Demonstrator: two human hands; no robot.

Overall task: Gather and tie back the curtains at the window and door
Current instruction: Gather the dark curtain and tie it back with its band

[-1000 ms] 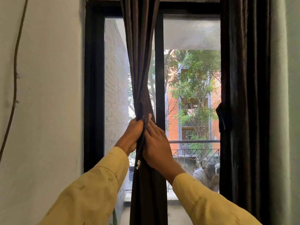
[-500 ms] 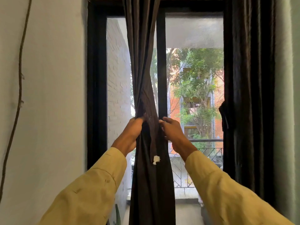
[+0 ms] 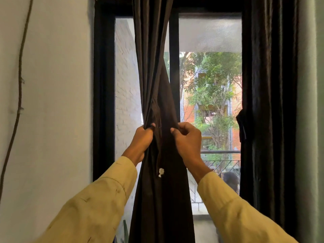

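A pale wall (image 3: 52,102) with a thin cable (image 3: 19,85) running down it flanks a black-framed window (image 3: 103,85). The glass looks out on a white brick wall, a tree and an orange building behind a balcony railing (image 3: 220,152). A second dark curtain (image 3: 266,85) hangs bunched at the right edge. The middle curtain (image 3: 154,50) hangs in front of the centre bar, drawn narrow at hand height, with a small white tag (image 3: 161,172) below. The left hand (image 3: 142,137) grips its left edge with curled fingers, and the right hand (image 3: 188,139) grips its right edge, level with it.
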